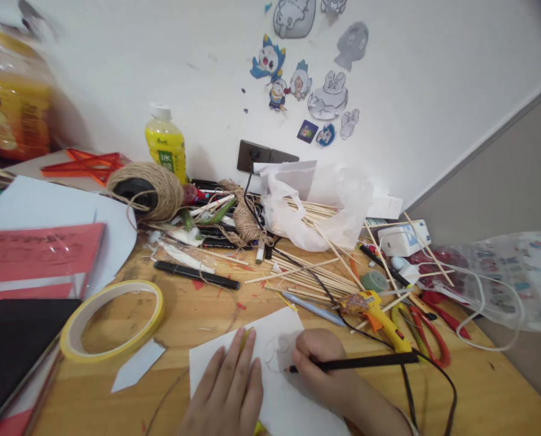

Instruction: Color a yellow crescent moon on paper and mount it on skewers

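Pins paper (288, 402) flat on the surface (198, 309) with left hand (227, 387), fingers open and spread. Grips black pen (356, 362) in right hand (318, 363), fingers closed, tip on a faint outline. Probably light, thin, easily creased: best held by flat pressure or an edge. Glue gun (383, 321) just beside.

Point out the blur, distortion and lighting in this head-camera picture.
Head view: the orange bottle at left is smeared with blur; the grey wall trim at right slants, a wide-lens stretch; light is soft and even, only faint shadow inside the tape roll, no harsh glare; left hand, right hand and black pen are sharp.
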`<state>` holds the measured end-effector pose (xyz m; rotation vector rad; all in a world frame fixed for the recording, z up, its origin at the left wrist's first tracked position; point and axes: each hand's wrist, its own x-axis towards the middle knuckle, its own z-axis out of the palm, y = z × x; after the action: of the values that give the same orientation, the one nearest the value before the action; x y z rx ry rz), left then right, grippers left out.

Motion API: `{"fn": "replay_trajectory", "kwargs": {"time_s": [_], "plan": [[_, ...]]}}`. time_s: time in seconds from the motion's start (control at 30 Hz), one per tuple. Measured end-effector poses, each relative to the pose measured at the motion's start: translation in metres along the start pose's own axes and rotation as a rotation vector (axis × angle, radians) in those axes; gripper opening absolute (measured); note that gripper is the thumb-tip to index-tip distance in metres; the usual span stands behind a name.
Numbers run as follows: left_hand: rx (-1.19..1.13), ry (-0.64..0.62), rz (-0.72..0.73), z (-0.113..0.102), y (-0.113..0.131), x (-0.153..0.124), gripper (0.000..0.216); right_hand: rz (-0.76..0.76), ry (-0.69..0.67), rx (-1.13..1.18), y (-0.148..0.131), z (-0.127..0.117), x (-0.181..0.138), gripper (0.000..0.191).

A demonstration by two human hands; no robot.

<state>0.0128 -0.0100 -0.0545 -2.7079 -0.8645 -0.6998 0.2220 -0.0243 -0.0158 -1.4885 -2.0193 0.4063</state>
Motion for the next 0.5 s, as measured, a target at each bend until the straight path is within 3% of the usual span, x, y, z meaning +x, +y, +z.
{"fn": "replay_trajectory", "kwargs": {"time_s": [0.5], "plan": [[0.002,-0.005,-0.014,-0.0016,0.0006,0.0006,0.051,-0.012,-0.015,-0.013,0.0023,-0.0021,-0.0003,0.036]]}}
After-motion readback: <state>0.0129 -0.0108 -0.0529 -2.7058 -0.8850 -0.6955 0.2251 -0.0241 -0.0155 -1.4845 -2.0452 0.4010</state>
